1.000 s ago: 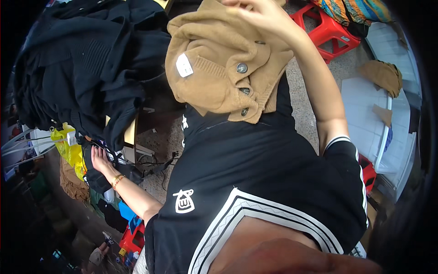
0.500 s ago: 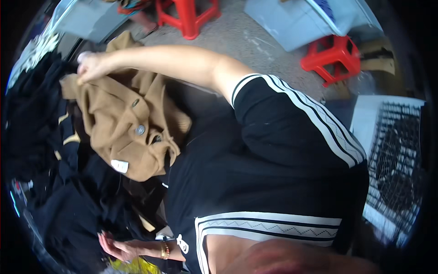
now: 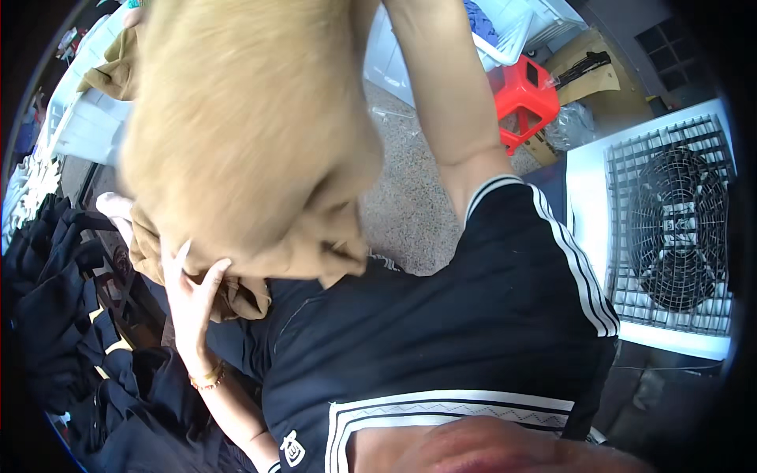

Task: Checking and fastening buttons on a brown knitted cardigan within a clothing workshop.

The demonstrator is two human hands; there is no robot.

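A tan-brown knit cardigan (image 3: 252,126) is lifted in front of me, blurred by motion, its upper part running past the top edge. My left hand (image 3: 189,296), with gold bracelets at the wrist, rests against its lower left side, thumb and fingers apart. My right forearm (image 3: 449,79) reaches up beside the cardigan. The right hand itself is beyond the top edge, so its grip does not show. Lower folds of the cardigan hang over the front of my black top (image 3: 426,315).
Dark garments (image 3: 55,284) are heaped at the left. A pale plastic bin (image 3: 87,126) stands at the far left. A red stool (image 3: 528,98) is beyond my right arm, with a cardboard box (image 3: 595,79) near it. At the right is a white unit with a black fan grille (image 3: 678,229).
The cardigan has come up from the left toward the camera, and my right arm has swung upward. My left hand has moved up from the lower left to the cardigan.
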